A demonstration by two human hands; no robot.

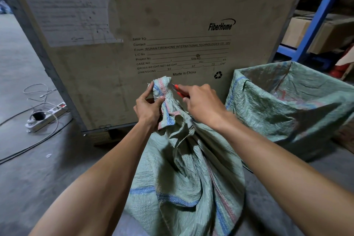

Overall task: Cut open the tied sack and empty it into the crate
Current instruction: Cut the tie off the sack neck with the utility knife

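A green woven sack (191, 174) with blue and red stripes stands on the floor in front of me, its neck bunched upward. My left hand (148, 108) pinches the gathered neck just below the top. My right hand (201, 104) grips an orange-handled cutter (177, 90), its tip against the right side of the sack's neck. To the right stands the crate (287, 105), lined with a similar green woven sack and open at the top.
A large cardboard box (153, 25) with printed shipping text rises right behind the sack. A white power strip (46, 117) and cables lie on the concrete floor at left. Blue shelving (318, 17) with cartons stands at the back right.
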